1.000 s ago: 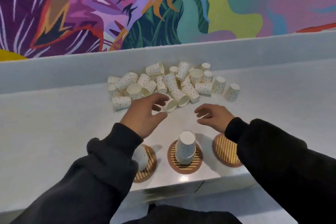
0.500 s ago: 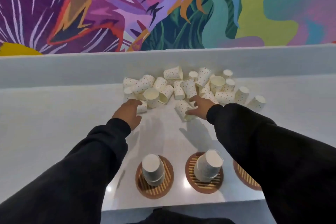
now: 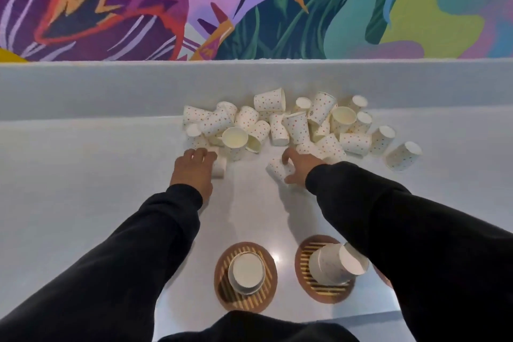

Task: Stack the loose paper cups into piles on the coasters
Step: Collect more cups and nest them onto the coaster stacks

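A heap of dotted white paper cups (image 3: 297, 125) lies at the back of the counter, several on their sides. My left hand (image 3: 194, 168) is at the heap's near left edge, its fingers curled over a lying cup (image 3: 219, 167). My right hand (image 3: 301, 165) grips another lying cup (image 3: 277, 171) at the heap's near middle. Near the front edge, an upturned cup pile (image 3: 245, 272) stands on the left round coaster (image 3: 245, 301). A second upturned pile (image 3: 337, 264) stands on the middle coaster (image 3: 305, 255). My right sleeve hides most of a third coaster (image 3: 384, 280).
The pale counter (image 3: 83, 189) ends in a raised back ledge (image 3: 111, 86) under a bright painted wall. Two cups (image 3: 404, 155) stand apart at the heap's right end. The counter's front edge runs just below the coasters.
Both hands have reached from near the coasters to the heap's near edge and closed on a cup each. The camera has tipped forward, so the coasters sit lower in view.
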`<state>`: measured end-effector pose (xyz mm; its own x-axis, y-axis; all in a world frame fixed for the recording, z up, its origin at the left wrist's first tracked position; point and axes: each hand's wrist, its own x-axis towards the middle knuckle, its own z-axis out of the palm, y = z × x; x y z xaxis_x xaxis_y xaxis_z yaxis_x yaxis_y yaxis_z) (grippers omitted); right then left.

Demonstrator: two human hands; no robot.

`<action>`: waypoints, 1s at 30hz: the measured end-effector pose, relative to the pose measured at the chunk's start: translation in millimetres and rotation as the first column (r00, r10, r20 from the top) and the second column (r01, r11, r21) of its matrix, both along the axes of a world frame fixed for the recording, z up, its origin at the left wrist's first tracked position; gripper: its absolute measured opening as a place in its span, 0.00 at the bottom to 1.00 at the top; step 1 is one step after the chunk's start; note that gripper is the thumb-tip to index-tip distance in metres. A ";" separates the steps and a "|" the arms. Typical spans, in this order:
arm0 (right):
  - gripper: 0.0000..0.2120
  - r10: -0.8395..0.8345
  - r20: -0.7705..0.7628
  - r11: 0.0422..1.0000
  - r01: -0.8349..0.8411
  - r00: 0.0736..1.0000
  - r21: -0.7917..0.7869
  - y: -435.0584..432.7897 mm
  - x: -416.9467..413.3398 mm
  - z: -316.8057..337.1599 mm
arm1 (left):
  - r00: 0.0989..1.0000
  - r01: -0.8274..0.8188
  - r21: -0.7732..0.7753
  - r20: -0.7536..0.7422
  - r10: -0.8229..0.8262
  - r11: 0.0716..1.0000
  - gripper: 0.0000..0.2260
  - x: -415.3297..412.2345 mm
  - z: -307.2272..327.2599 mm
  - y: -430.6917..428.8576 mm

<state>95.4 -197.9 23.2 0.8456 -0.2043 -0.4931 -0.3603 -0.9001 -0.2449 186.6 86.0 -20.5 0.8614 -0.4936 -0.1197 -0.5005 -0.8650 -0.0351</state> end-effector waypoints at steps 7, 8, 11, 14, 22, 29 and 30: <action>0.35 0.040 -0.104 0.999 -0.036 0.994 0.041 9.4 -2.3 -8.8 | 0.991 0.020 0.051 -0.132 -0.013 0.998 0.37 -0.3 -3.2 6.5; 0.34 0.052 -0.104 0.998 -0.048 0.993 0.039 9.0 -3.3 -9.6 | 0.984 -0.029 -0.071 -0.178 0.016 0.997 0.35 -2.9 1.3 3.0; 0.30 0.037 -0.077 0.995 -0.029 0.996 0.099 4.9 -7.7 -12.0 | 0.815 -0.451 -0.556 -0.575 0.068 0.698 0.36 -15.2 17.0 -17.3; 0.26 0.029 0.011 0.981 -0.031 1.000 0.193 -0.8 -13.5 -10.0 | 0.611 -0.731 -0.627 -0.777 -0.152 0.267 0.37 -33.4 24.9 -37.5; 0.27 -0.106 0.150 0.902 0.031 0.983 0.430 -0.2 -19.7 -1.3 | 0.260 -0.954 -0.296 -0.888 -0.379 0.041 0.17 -68.6 26.5 -75.0; 0.38 -0.359 0.053 0.682 0.223 0.932 0.697 2.0 -22.0 12.7 | -0.037 -0.998 0.011 -0.854 -0.519 0.054 0.27 -67.8 26.2 -89.8; 0.34 -0.360 0.106 0.747 0.219 0.927 0.628 -4.7 -19.1 11.7 | -0.039 -0.999 0.038 -0.845 -0.533 0.014 0.29 -66.5 26.5 -89.7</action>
